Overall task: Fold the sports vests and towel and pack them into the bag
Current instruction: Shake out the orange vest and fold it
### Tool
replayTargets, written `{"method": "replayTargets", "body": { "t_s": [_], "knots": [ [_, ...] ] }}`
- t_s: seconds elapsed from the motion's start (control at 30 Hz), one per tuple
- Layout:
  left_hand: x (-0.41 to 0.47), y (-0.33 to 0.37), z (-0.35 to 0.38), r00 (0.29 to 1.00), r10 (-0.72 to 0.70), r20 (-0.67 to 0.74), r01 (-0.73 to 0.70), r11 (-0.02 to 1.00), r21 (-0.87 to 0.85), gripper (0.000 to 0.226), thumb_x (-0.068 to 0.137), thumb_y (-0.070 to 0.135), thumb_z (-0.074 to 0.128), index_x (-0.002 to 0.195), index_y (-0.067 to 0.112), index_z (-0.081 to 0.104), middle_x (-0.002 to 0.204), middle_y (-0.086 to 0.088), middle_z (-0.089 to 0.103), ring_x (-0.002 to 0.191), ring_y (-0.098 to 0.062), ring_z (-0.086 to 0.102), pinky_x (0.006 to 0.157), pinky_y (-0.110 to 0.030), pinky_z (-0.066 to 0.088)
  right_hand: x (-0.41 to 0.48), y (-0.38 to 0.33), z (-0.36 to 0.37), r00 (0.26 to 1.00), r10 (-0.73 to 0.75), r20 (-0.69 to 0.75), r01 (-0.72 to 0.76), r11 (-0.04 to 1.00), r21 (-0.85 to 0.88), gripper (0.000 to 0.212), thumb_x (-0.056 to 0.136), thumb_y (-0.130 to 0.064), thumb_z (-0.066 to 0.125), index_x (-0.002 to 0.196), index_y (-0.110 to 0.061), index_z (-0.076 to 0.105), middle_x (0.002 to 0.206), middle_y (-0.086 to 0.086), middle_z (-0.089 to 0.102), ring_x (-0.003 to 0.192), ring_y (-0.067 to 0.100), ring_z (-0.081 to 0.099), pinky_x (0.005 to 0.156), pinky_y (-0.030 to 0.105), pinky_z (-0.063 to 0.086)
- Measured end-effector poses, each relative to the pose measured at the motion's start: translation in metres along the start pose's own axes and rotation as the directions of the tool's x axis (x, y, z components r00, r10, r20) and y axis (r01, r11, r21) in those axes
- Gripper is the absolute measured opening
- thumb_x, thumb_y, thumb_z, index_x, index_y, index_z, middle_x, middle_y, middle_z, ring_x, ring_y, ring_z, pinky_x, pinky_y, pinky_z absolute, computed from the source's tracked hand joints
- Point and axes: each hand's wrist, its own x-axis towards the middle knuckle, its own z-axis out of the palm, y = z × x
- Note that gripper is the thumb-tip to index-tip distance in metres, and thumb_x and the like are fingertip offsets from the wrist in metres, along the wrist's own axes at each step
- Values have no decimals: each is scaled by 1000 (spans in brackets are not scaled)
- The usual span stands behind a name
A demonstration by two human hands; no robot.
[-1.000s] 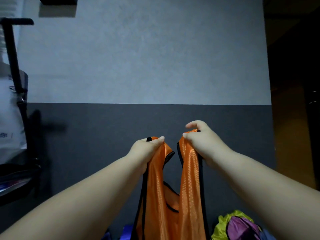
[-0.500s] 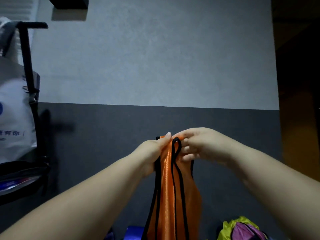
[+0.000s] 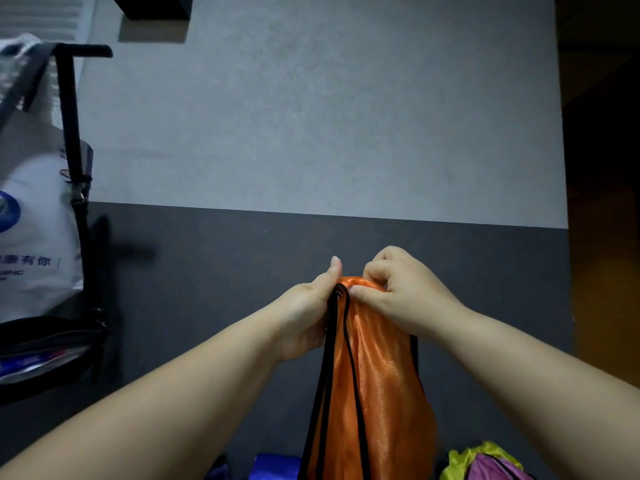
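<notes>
In the head view, my left hand [image 3: 308,317] and right hand [image 3: 405,292] are close together in front of me. Both are clamped on the bunched top of the orange vest [image 3: 374,375]. It hangs straight down from my grip, black trim along its edges. At the bottom edge lie a blue cloth [image 3: 277,465], a yellow vest [image 3: 464,460] and a purple vest [image 3: 498,470]. A white bag [image 3: 34,237] hangs far left.
</notes>
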Motion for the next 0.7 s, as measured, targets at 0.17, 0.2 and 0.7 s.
{"method": "replayTargets", "body": {
  "t_s": [0.17, 0.2, 0.7],
  "knots": [
    [-3, -5, -9, 957, 112, 268, -117, 993, 3, 77, 66, 63, 76, 118, 8, 65, 117, -14, 67, 109, -26, 65, 97, -36, 51, 5, -5, 0, 999, -15, -30, 13, 999, -49, 41, 85, -51, 62, 61, -21, 49, 79, -3, 53, 73, 12, 52, 63, 32, 42],
    [-3, -5, -11, 953, 122, 277, -127, 992, 0, 57, 72, 45, 81, 114, 9, 66, 110, -12, 68, 102, -23, 67, 91, -33, 54, 6, -6, 0, 999, -14, -34, 13, 999, -43, 43, 84, -51, 63, 60, -19, 48, 74, -2, 53, 70, 13, 52, 61, 33, 42],
    [-6, -8, -19, 997, 75, 33, -71, 993, -95, 28, 101, 27, 48, 114, 7, 63, 100, -13, 65, 90, -25, 64, 87, -41, 54, 13, 0, -23, 929, 25, 370, -66, 993, 98, 32, 70, -44, 83, 73, -17, 67, 79, -1, 69, 76, 12, 67, 76, 35, 54]
  ]
}}
